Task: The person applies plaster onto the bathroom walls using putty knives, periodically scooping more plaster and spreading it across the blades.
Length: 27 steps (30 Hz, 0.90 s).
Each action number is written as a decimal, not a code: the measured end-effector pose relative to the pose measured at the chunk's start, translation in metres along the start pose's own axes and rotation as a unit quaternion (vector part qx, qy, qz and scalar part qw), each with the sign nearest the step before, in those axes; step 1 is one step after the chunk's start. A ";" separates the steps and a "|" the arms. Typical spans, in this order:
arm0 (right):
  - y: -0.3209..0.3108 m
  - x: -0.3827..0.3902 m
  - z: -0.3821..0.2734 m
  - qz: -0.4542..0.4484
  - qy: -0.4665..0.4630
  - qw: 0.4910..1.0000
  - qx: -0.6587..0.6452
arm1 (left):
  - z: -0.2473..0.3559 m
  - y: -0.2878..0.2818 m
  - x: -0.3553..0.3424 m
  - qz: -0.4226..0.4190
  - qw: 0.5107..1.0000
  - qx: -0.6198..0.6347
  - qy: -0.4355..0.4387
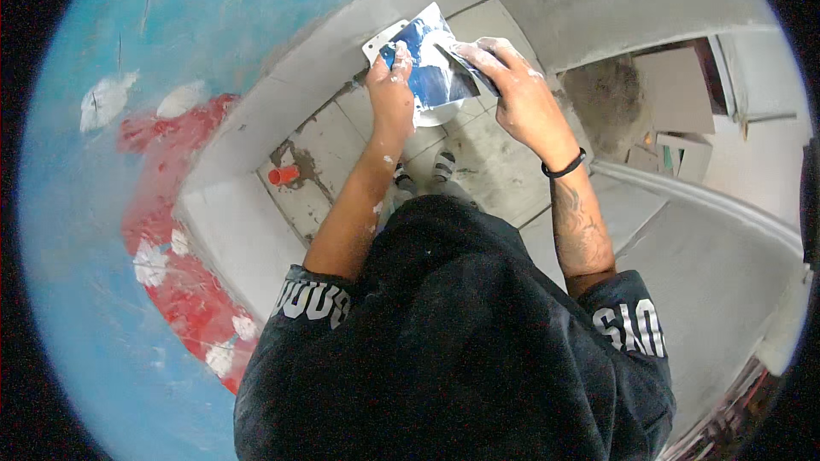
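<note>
My left hand [392, 77], smeared with white putty, is closed on a wide metal plastering blade [442, 84] that lies flat and shows dark blue. White putty [436, 41] sits on its upper part. In my right hand [514, 77] is a putty knife [475, 66], mostly hidden by the fingers, its edge against the putty on the wide blade. Beyond my left hand shows the corner of a white piece with small holes [376, 43]; whether it belongs to the blade I cannot tell. A white round container [440, 113] shows partly beneath the blade.
On the left a blue and red painted wall [94, 222] carries white putty patches [108, 101]. An orange-red pipe end [284, 175] stands on the tiled floor [487, 162]. Grey low walls surround me. At right lie board pieces [683, 155] beyond a pale ledge [700, 201].
</note>
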State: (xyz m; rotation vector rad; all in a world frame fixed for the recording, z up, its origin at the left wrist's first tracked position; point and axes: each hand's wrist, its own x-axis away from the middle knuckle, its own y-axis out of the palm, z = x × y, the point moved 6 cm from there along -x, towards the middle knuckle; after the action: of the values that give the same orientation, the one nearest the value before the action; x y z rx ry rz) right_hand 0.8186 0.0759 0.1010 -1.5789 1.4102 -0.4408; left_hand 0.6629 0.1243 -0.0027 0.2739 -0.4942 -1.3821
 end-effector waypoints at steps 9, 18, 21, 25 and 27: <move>0.094 -0.023 0.026 -0.117 -0.072 0.990 -0.027 | -0.018 -0.061 0.002 -0.002 0.988 -0.145 -0.057; 0.180 0.026 0.009 -0.230 0.000 0.934 -0.272 | -0.075 -0.145 0.020 0.076 0.926 -0.298 -0.221; 0.233 0.036 -0.014 -0.259 0.001 0.913 -0.316 | -0.060 -0.191 0.018 0.124 0.858 -0.429 -0.252; 0.311 0.039 -0.053 -0.312 0.002 0.884 -0.348 | -0.107 -0.305 -0.002 -0.097 0.834 -0.497 -0.221; 0.333 0.040 -0.075 -0.355 0.037 0.854 -0.378 | -0.088 -0.317 -0.011 -0.248 0.783 -0.543 -0.175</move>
State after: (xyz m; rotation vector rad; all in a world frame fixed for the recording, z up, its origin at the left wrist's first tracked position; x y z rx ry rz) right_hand 0.5809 0.0449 -0.1454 -2.7803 1.0463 -0.3816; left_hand 0.4301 0.0697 -0.2285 -0.8807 0.1685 -2.0253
